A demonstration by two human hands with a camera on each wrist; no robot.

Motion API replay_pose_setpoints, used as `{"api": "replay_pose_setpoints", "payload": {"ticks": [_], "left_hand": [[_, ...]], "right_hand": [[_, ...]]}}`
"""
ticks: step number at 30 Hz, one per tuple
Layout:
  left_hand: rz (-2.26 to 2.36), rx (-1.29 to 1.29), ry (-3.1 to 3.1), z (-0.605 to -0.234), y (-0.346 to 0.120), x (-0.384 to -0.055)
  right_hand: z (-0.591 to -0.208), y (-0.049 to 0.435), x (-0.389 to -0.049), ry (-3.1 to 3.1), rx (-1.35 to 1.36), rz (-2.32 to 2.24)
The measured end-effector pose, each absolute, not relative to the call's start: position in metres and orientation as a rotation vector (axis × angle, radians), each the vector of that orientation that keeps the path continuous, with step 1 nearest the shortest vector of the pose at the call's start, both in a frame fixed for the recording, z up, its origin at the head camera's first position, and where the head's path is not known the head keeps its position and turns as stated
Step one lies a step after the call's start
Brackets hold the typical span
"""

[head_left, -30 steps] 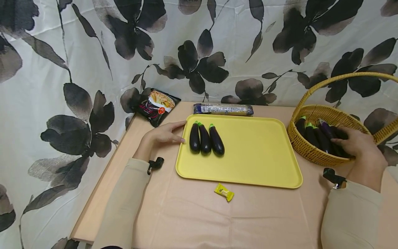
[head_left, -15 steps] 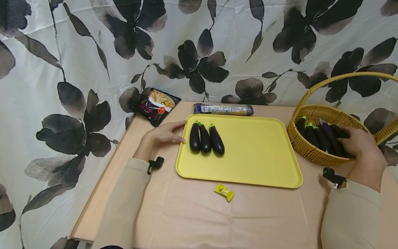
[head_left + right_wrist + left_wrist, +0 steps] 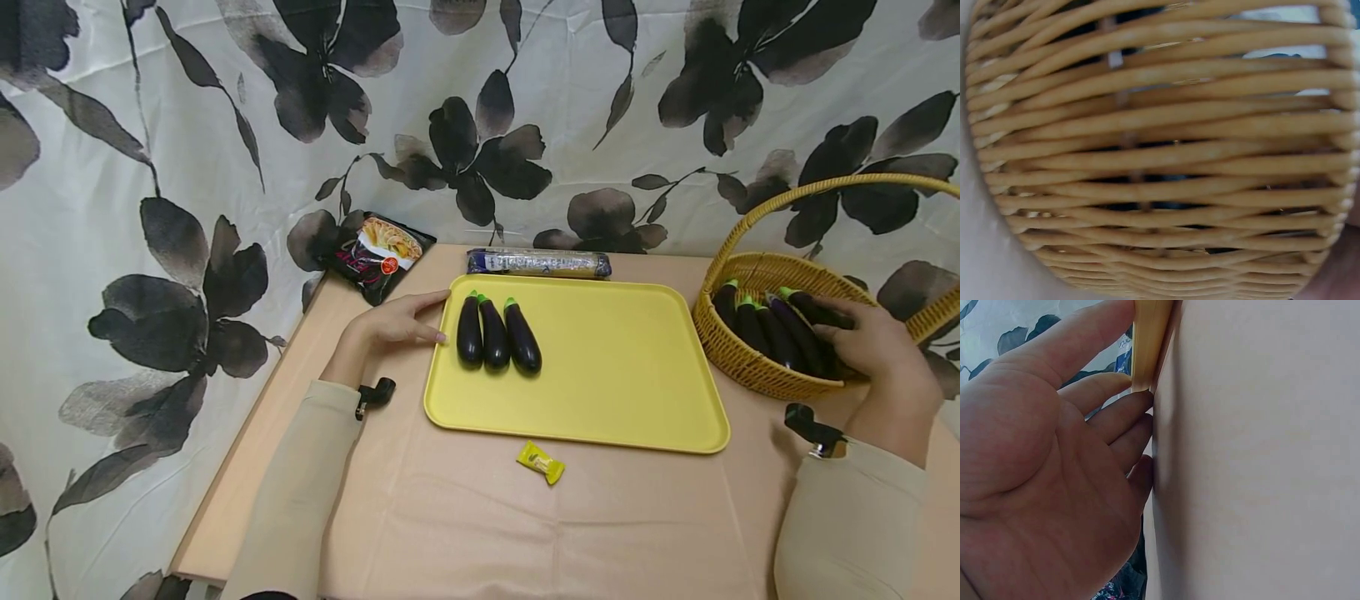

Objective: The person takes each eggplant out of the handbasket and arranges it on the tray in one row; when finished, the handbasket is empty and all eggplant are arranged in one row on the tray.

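Observation:
In the head view, my right hand [image 3: 873, 337] is at the right side of a wicker basket [image 3: 757, 377], holding an eggplant [image 3: 821, 309] between thumb and fingers, green stem end pointing left. Several more eggplants [image 3: 780, 333] lie beneath it in the basket. My left hand [image 3: 393, 323] rests at the left edge of a yellow tray [image 3: 615, 367], thumb and fingers extended against its rim; the left wrist view shows the fingertips [image 3: 1141, 464] low by the table. Three eggplants [image 3: 495, 335] lie side by side on the tray's left part. The right wrist view shows mostly basket weave [image 3: 1166, 137].
A black noodle packet [image 3: 381, 257] lies at the table's back left corner. Behind the tray is a long blue-and-gold wrapped packet [image 3: 538, 263]. A small yellow wrapped sweet [image 3: 541, 463] lies in front of the tray. The basket's tall handle [image 3: 802, 193] arches over its opening.
My right hand has shifted slightly right and lifted one eggplant a little above the others in the basket, its green stem now showing. My left hand and the tray have stayed put.

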State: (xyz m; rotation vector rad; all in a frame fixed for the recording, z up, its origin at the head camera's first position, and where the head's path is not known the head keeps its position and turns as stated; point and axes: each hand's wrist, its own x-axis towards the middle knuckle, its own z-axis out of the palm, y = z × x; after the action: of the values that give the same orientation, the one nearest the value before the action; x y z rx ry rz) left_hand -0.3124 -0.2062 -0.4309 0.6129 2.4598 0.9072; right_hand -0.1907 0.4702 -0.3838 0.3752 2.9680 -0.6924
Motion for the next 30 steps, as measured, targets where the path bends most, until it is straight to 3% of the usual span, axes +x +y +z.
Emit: {"api": "replay_pose_setpoints", "payload": {"ticks": [30], "left_hand": [[0.923,0.630,2.458,-0.431,-0.206,-0.312]], "right_hand": [[-0.347,0.424,-0.185,3.036,0.208,-1.006]]}}
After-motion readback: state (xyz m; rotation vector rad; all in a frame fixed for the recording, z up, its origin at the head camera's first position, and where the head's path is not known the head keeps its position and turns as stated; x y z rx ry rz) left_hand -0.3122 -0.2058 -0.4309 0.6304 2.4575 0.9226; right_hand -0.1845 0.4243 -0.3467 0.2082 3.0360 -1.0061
